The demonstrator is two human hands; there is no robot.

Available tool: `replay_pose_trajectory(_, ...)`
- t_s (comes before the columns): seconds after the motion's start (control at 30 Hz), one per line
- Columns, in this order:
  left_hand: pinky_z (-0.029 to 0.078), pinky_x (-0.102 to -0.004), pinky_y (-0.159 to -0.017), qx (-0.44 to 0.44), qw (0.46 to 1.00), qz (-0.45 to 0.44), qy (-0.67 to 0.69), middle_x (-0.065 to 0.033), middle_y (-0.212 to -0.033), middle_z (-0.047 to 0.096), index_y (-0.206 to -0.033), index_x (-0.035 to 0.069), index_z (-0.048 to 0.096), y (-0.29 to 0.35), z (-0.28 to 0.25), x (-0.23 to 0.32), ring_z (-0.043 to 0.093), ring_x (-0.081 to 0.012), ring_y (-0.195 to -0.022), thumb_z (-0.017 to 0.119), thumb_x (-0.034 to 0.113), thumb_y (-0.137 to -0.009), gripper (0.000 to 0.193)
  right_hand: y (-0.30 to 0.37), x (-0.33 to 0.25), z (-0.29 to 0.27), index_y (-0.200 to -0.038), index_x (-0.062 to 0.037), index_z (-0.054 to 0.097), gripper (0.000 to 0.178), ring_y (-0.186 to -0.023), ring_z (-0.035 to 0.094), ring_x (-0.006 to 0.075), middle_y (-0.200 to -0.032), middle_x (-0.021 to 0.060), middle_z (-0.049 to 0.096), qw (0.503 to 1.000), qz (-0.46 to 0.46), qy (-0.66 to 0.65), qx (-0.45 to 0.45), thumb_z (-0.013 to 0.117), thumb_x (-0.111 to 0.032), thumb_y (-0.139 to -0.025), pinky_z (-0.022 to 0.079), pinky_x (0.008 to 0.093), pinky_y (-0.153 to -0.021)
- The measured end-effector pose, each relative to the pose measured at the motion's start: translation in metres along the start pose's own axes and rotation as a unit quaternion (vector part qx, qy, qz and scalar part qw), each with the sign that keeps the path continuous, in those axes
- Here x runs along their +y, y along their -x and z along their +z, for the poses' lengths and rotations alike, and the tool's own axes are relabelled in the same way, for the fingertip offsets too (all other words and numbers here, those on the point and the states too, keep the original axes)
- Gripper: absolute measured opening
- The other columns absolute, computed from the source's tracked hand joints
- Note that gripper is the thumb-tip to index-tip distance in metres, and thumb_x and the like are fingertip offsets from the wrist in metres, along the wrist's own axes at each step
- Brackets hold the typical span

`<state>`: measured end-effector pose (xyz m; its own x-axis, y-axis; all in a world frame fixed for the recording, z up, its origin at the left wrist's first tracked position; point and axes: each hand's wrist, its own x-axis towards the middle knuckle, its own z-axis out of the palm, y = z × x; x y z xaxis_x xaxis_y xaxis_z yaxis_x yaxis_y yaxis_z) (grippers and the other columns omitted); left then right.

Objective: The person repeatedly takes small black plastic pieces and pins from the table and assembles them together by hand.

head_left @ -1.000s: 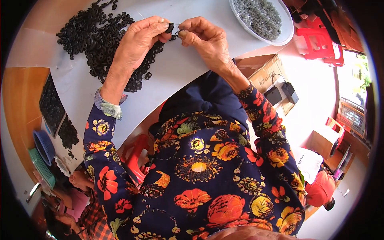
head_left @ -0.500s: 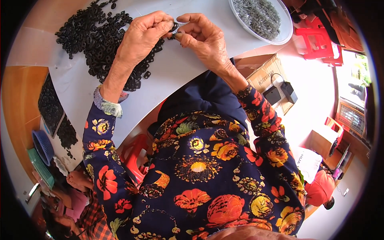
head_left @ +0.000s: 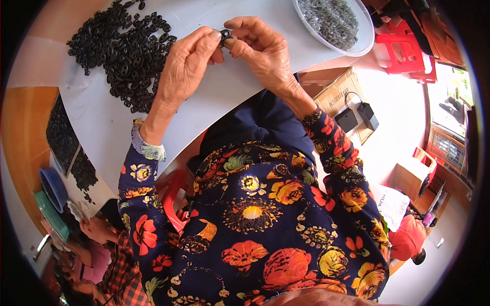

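Between my two hands is a small black oval piece with holes (head_left: 225,34). My left hand (head_left: 191,58) pinches it from the left with thumb and finger. From the other side my right hand (head_left: 258,47) grips the same piece between thumb and fingertips; whether it also holds a smaller part cannot be made out. A loose pile of similar black pieces (head_left: 127,58) spreads over the pale table (head_left: 204,109), just left of my left hand. Beyond my right hand stands a round white tub (head_left: 366,36) full of small clear-grey pieces (head_left: 328,23).
A cardboard box (head_left: 332,92) with a black device (head_left: 357,118) is right of the table. Red stools (head_left: 400,53) stand farther right. More black pieces (head_left: 66,132), a blue basket (head_left: 54,189) and a green basket (head_left: 51,217) lie left. Other people sit at lower left (head_left: 120,270) and right (head_left: 408,238).
My left hand has moved slightly right and down, its wrist away from the pile. The black piece now sits more plainly between both hands' fingertips. My right hand has barely moved.
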<state>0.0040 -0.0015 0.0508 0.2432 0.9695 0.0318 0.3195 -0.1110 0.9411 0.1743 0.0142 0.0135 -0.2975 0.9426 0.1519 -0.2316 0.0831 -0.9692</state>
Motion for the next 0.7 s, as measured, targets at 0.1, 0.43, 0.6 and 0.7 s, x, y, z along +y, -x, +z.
replay_pose_trajectory(0.1,0.04,-0.0255,-0.058,0.012,1.0,0.006,0.001,-0.0024,-0.063,0.053,-0.084,0.001,0.056,0.003,0.004,-0.005,0.046,-0.0094,-0.061,0.044,0.032,-0.098,0.036,0.001,-0.002,0.001,-0.112,0.0017,0.056,0.026,-0.079,0.061,0.0067,-0.084,0.0032,0.064,1.0,0.007,-0.015,-0.012,0.059,0.001,-0.086,0.05,0.0222,-0.075)
replay_pose_trajectory(0.43,0.037,-0.0252,-0.052,0.082,0.996,0.037,0.003,-0.0009,-0.058,0.048,-0.08,0.001,0.053,0.004,0.016,-0.015,0.041,-0.0082,-0.055,0.047,0.022,-0.097,0.028,0.002,-0.003,0.002,-0.111,0.0028,0.055,0.026,-0.076,0.061,0.0069,-0.082,0.0044,0.065,0.999,-0.006,0.011,-0.033,0.059,0.003,-0.085,0.05,0.0225,-0.071)
replay_pose_trajectory(0.6,0.037,-0.0252,-0.052,0.067,0.997,0.025,-0.001,-0.0008,-0.059,0.048,-0.08,0.001,0.053,0.005,0.014,-0.016,0.041,-0.008,-0.055,0.048,0.022,-0.096,0.027,0.002,0.001,0.001,-0.112,0.003,0.054,0.027,-0.076,0.061,0.0075,-0.082,0.0048,0.064,0.999,-0.013,0.001,-0.036,0.059,0.003,-0.085,0.05,0.0222,-0.071)
replay_pose_trajectory(0.7,0.037,-0.0248,-0.052,0.04,0.999,0.028,0.007,-0.0008,-0.059,0.048,-0.08,0.001,0.052,0.003,0.01,-0.017,0.041,-0.008,-0.056,0.048,0.024,-0.096,0.028,0.003,0.0,0.0,-0.111,0.0037,0.054,0.026,-0.076,0.062,0.0077,-0.08,0.0041,0.063,0.999,-0.003,-0.021,-0.044,0.058,0.003,-0.085,0.05,0.0222,-0.071)
